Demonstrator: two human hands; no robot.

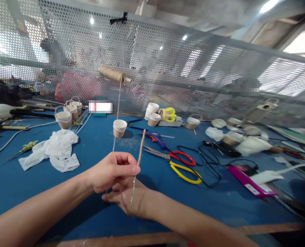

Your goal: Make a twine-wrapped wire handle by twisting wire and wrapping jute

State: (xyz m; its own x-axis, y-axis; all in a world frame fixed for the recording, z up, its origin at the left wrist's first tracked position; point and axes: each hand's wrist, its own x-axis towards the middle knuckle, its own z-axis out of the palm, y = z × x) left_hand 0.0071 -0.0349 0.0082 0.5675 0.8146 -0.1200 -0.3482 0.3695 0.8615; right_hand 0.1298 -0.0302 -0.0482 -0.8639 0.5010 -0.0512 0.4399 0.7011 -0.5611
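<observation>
My left hand is closed in a pinch on a thin twisted wire. The upper stretch of this wire is wrapped in brown twine and stands up above the thumb; the bare silvery end points down. Crossing underneath, my right hand has its fingers bent at the twine, partly hidden behind my left hand. That twine comes down taut from a spool mounted at the mesh panel. Beyond my hands stands a small white-and-brown cup.
Scissors with red and yellow handles lie to the right, near a blue glue gun and black cords. White cloth lies at left. Small handled baskets stand further back. A purple power strip sits at right. Perforated mesh closes the back.
</observation>
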